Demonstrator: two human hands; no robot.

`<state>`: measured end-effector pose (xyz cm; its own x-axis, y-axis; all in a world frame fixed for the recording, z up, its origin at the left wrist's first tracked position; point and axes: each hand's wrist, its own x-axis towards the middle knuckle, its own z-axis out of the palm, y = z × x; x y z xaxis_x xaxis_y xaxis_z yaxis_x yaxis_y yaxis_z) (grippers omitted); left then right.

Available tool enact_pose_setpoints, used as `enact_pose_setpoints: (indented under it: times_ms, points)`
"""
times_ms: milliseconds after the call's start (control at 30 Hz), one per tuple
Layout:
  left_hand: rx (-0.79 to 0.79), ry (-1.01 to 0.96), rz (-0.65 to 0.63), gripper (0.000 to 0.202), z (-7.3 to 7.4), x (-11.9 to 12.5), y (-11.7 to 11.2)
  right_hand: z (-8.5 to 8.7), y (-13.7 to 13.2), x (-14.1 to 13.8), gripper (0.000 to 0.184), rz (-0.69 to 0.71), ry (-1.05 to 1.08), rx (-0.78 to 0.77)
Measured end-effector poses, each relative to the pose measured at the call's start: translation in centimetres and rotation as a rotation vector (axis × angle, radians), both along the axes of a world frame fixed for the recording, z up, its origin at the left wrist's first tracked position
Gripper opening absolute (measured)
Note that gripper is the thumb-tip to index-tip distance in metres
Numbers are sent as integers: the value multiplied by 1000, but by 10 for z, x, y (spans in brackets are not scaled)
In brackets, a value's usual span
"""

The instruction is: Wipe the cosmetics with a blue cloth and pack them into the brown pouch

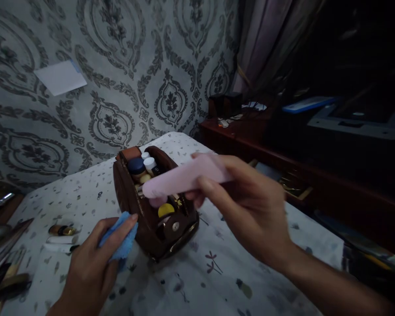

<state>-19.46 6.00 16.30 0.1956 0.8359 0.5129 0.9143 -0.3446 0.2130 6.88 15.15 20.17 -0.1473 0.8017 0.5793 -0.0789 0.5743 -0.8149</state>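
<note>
A brown leather pouch (153,239) stands open on a white flowered cloth (217,281). Inside it I see small bottles with white and dark caps (143,166) and a yellow lid (166,210). My right hand (250,210) is closed on a long pink case (184,177), holding it level just above the pouch's opening. My left hand (90,267) pinches a blue cloth (121,241) against the pouch's left side.
Small cosmetic tubes (62,237) lie on the cloth at the left, with brushes and tools (3,259) beyond them. A patterned wall rises behind. A dark wooden desk (283,153) with a printer (358,118) stands at the right.
</note>
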Motion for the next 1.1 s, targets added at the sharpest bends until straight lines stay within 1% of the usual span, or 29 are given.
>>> enact_pose_setpoints:
  times_ms: [67,167,267,367,500,733,867,967,1100]
  points:
    - [39,60,-3,52,-1,0,-1,7,16,-11,25,13,-135,80]
    - [65,77,-30,55,-1,-2,-3,14,37,-32,23,89,-316,193]
    - [83,65,-34,57,0,-3,-3,20,51,-51,18,163,-451,234]
    - [90,26,-52,57,-1,-3,-3,23,60,-65,17,188,-568,248]
    - [84,-18,-59,57,-5,-3,-4,21,67,-77,15,214,-696,239]
    - [80,-33,-33,54,-5,-3,-5,20,75,-88,15,240,-815,180]
    - [76,-43,-71,56,-5,-2,-3,15,77,-94,14,185,-976,157]
    - [78,-58,-93,57,-5,-2,-3,10,78,-98,17,140,-1091,165]
    - [63,-60,-53,51,-7,-3,-5,12,78,-100,17,135,-1160,242]
